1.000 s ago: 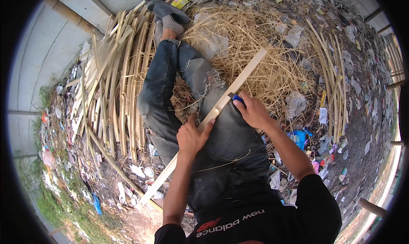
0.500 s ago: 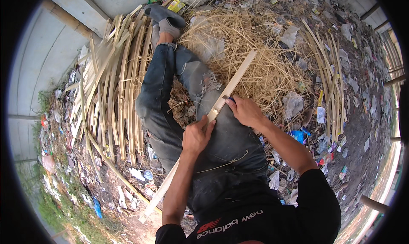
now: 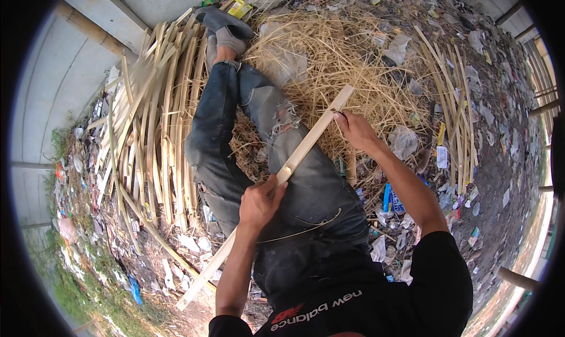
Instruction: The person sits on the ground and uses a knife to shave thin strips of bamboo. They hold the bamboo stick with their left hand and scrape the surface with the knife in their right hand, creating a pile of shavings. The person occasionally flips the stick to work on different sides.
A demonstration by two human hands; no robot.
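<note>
A long pale bamboo strip [image 3: 312, 138] lies slantwise across my lap, from beyond my knee down to the lower left. My left hand [image 3: 259, 204] is closed round it near its middle, over my thigh. Close to the strip's far end, my right hand [image 3: 358, 131] is closed on what looks like a small knife [image 3: 335, 109]. Only a bit of its dark blade shows, against the strip; the handle is hidden in my fingers. A pale notch or node marks the strip just beyond my left hand. One thin curled sliver [image 3: 321, 224] rests on my jeans.
Many bamboo strips [image 3: 170, 125] are piled left of my legs, and a smaller row [image 3: 450, 101] lies at the far right. A heap of thin shavings [image 3: 335, 54] spreads beyond my knees. Litter covers the ground. A pale wall [image 3: 70, 72] stands at the left.
My right hand has moved away up the strip, toward its far end. My left hand and the strip have shifted slightly down and left.
</note>
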